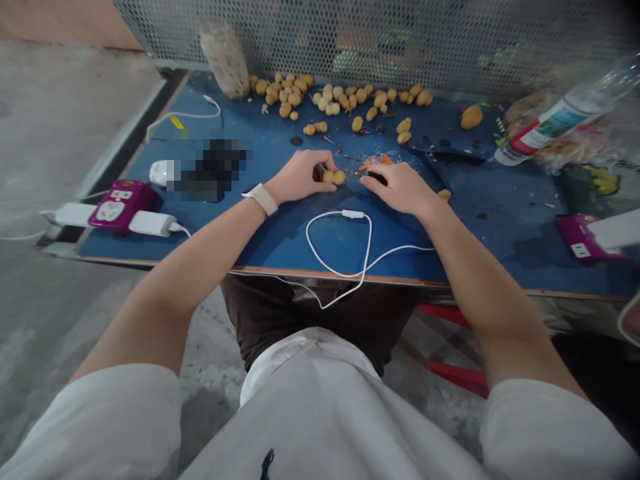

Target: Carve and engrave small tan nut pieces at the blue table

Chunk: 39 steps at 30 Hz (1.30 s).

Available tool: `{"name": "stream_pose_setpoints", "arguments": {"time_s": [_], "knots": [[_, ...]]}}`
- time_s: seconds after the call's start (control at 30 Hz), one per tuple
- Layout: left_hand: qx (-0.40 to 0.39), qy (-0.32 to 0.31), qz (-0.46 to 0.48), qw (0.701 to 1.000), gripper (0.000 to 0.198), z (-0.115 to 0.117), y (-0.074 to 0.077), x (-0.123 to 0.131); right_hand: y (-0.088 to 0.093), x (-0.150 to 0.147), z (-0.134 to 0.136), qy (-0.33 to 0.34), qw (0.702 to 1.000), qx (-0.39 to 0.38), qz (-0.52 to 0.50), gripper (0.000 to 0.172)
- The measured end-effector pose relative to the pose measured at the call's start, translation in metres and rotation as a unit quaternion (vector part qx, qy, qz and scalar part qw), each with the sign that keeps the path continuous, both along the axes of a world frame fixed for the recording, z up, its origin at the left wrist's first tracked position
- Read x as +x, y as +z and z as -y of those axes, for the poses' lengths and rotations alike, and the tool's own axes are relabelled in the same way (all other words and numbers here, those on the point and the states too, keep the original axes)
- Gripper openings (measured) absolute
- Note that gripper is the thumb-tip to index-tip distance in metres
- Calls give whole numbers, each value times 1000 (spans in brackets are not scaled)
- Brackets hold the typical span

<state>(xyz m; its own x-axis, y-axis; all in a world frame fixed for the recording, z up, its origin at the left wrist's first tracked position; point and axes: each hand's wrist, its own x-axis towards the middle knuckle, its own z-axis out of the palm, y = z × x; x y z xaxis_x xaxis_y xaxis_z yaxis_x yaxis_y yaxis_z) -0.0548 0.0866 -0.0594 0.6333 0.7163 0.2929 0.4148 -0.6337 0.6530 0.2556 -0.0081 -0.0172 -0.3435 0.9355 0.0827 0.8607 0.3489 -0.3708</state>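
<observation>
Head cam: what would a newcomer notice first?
The blue tabletop dominates, with small tan rounded pieces scattered along its far side by a perforated metal mesh. At centre, the left hand pinches two joined pieces close to the right hand. A magenta power strip stands out at left.

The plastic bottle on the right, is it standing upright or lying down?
Lying down: the bottle slants low across a plastic bag.

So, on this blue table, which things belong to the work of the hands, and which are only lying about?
In the work:
left hand holding small tan fruits
right hand holding a small black object
heap of fruits

Lying about:
white cable
magenta power strip
plastic bottle
</observation>
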Motion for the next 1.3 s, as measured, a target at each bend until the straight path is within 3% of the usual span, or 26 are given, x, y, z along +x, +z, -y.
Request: {"name": "stream_pose_setpoints", "arguments": {"time_s": [0.4,1.3], "knots": [[-8,-2,4,1000,40,2,1,1,-1,1,0,1,1000,4,-7,78],[15,-14,16,1000,45,1,0,1,-8,5,-5,10,1000,9,-23,75]]}}
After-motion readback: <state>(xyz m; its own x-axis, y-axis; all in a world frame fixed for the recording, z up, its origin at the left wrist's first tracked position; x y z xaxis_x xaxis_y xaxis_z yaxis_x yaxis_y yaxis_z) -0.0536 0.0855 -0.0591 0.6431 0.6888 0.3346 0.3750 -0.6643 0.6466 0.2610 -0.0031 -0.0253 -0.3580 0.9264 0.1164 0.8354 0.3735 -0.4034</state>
